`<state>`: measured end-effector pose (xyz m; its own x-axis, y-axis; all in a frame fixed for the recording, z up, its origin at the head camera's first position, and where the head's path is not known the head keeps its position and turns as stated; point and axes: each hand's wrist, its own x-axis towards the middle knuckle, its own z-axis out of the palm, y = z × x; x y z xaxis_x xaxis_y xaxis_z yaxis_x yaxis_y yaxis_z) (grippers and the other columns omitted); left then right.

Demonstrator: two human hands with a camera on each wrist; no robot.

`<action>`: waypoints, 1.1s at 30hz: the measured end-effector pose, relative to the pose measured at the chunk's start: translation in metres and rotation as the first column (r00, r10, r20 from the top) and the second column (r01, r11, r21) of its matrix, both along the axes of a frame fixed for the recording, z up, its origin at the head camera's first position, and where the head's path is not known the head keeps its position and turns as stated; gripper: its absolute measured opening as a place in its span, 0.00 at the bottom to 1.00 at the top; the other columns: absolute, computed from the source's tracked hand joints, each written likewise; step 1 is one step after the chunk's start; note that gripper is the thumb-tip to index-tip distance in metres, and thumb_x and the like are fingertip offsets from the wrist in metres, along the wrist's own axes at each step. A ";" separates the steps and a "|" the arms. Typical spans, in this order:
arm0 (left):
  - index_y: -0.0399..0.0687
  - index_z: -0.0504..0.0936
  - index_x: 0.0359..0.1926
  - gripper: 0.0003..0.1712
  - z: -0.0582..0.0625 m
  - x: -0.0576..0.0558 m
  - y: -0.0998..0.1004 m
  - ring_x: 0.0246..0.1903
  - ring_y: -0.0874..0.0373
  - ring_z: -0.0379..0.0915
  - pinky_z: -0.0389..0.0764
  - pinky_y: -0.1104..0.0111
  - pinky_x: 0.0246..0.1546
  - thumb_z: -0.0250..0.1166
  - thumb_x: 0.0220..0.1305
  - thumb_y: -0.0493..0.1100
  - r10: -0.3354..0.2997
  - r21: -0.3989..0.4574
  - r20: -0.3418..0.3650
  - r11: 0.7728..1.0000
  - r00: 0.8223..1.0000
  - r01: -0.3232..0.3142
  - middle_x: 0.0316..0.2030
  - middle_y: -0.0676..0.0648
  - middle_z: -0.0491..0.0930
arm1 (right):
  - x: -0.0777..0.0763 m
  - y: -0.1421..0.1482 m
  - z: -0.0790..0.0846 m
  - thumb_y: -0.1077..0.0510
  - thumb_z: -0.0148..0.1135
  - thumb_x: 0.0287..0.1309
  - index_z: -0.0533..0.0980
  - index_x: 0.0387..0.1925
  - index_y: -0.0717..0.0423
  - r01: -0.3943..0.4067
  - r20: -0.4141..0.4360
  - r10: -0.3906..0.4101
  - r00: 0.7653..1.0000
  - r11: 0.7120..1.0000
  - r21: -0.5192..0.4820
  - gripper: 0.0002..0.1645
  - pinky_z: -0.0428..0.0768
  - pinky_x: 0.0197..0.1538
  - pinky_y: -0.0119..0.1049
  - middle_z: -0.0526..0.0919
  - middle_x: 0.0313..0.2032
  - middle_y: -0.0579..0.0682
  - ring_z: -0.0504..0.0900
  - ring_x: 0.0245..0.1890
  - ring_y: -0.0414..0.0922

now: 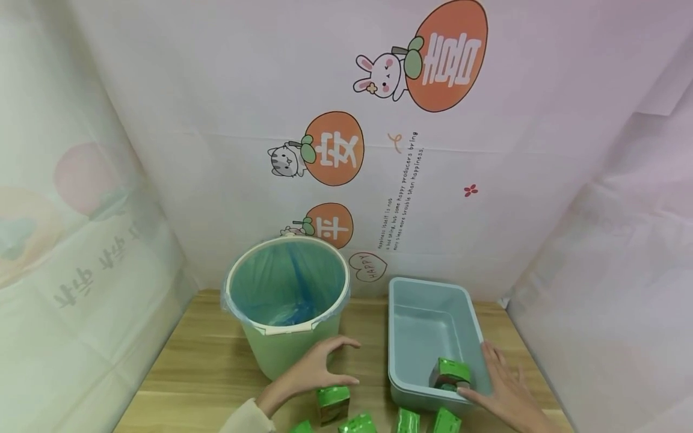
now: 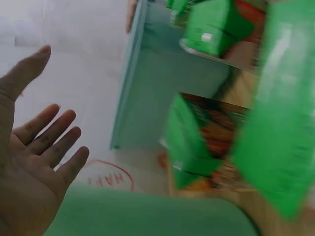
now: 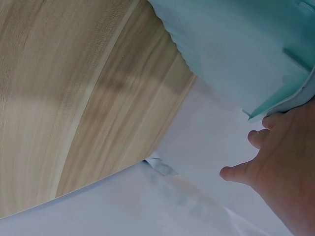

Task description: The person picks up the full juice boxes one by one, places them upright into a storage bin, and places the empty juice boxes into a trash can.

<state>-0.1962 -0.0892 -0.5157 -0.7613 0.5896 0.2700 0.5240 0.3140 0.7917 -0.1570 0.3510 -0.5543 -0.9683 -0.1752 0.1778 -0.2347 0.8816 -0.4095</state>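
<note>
In the head view my left hand [image 1: 319, 364] hangs over the table in front of the bucket, thumb and fingers spread apart with nothing between them. Just below its thumb stands a small green-topped box [image 1: 332, 404] with a brown printed side. The left wrist view also shows the left hand [image 2: 42, 162] with loosely extended fingers, beside blurred green boxes [image 2: 206, 29]. My right hand [image 1: 506, 385] rests against the right rim of a light-blue plastic bin [image 1: 397, 337], its thumb over the near corner. Inside that bin sits another green box [image 1: 452, 371].
A pale green bucket [image 1: 289, 349] lined with a clear bluish bag stands at the back left. More green boxes [image 1: 407, 421] line the near edge of the wood-patterned table [image 1: 184, 361]. White printed cloth [image 1: 243, 72] encloses the back and sides.
</note>
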 end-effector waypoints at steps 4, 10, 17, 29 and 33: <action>0.54 0.80 0.67 0.34 -0.016 0.008 -0.014 0.66 0.50 0.74 0.75 0.52 0.68 0.80 0.62 0.52 0.020 0.002 0.011 1.000 1.000 -0.020 0.64 0.47 0.81 | -0.001 -0.002 0.001 0.35 0.74 0.58 0.36 0.84 0.63 -0.001 -0.004 0.001 1.000 1.000 -0.002 0.76 0.37 0.67 0.84 0.47 0.79 0.74 0.43 0.80 0.71; 0.56 0.79 0.67 0.35 -0.034 0.018 -0.029 0.65 0.46 0.75 0.76 0.48 0.66 0.81 0.60 0.49 0.060 0.011 0.044 0.998 0.997 -0.061 0.64 0.47 0.81 | -0.002 -0.003 0.002 0.35 0.74 0.56 0.37 0.84 0.63 -0.003 -0.007 0.003 1.000 1.000 0.000 0.76 0.39 0.67 0.85 0.49 0.79 0.75 0.45 0.79 0.72; 0.56 0.80 0.67 0.34 -0.052 0.029 -0.038 0.65 0.44 0.75 0.77 0.50 0.64 0.81 0.61 0.47 0.085 0.029 0.144 0.996 0.986 -0.090 0.64 0.46 0.81 | -0.002 -0.004 0.001 0.35 0.75 0.56 0.38 0.84 0.66 -0.006 -0.017 0.006 1.000 1.000 0.008 0.76 0.41 0.66 0.86 0.50 0.78 0.76 0.46 0.79 0.73; 0.42 0.76 0.69 0.34 -0.078 0.041 -0.050 0.63 0.44 0.75 0.76 0.47 0.65 0.77 0.65 0.43 -0.009 0.109 0.259 0.994 0.966 -0.020 0.63 0.40 0.79 | -0.002 -0.001 -0.002 0.36 0.75 0.57 0.39 0.83 0.68 -0.011 0.005 0.011 1.000 1.000 -0.029 0.75 0.35 0.67 0.85 0.50 0.78 0.77 0.45 0.79 0.74; 0.43 0.74 0.70 0.36 -0.083 0.042 -0.047 0.64 0.42 0.75 0.76 0.47 0.65 0.77 0.65 0.43 0.005 0.114 0.281 0.993 0.960 -0.039 0.65 0.39 0.78 | -0.002 0.001 -0.003 0.36 0.74 0.57 0.39 0.83 0.68 -0.009 0.007 0.009 1.000 1.000 -0.028 0.75 0.34 0.67 0.85 0.50 0.78 0.76 0.45 0.78 0.74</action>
